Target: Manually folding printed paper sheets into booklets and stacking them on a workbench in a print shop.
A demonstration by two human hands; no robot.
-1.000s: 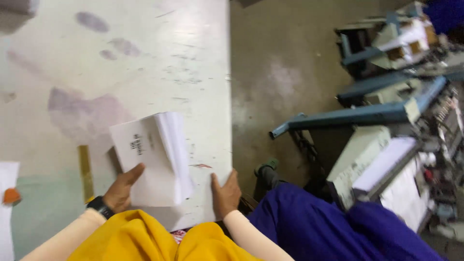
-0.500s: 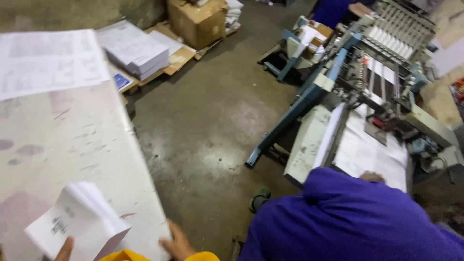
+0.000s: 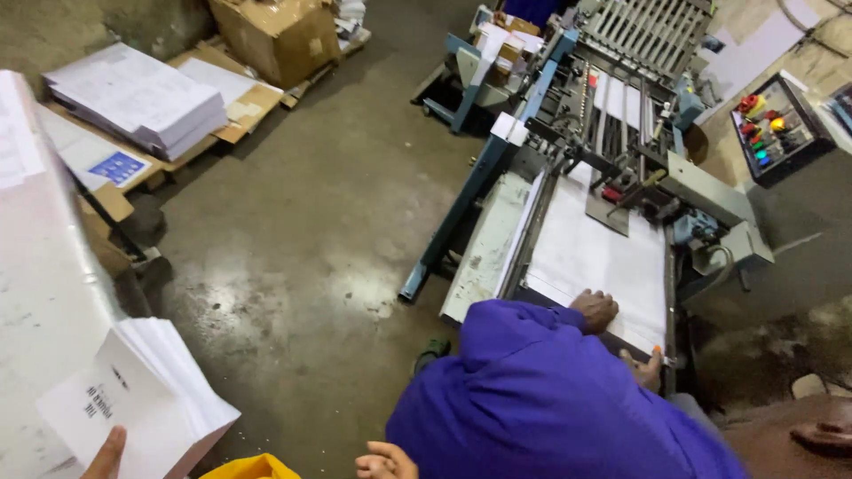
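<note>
A thick bundle of folded white printed sheets (image 3: 142,399) sits at the lower left, partly over the edge of a pale worktable (image 3: 40,266). My left hand (image 3: 106,454) holds the bundle from below; only a thumb shows at the frame's bottom edge. My right hand (image 3: 386,461) is at the bottom centre, fingers curled, apart from the bundle and holding nothing visible. A yellow sleeve or garment (image 3: 253,467) shows between the hands.
A person in a purple top (image 3: 541,399) bends beside me, hands on a white paper stack (image 3: 603,257) in a blue-framed paper-folding machine (image 3: 577,115). Paper stacks on a pallet (image 3: 142,98) and a cardboard box (image 3: 275,35) stand on the concrete floor (image 3: 302,231).
My view has swung up and right from the table to the floor and machine. The bundle has moved to the lower left corner. My right hand has come off the bundle.
</note>
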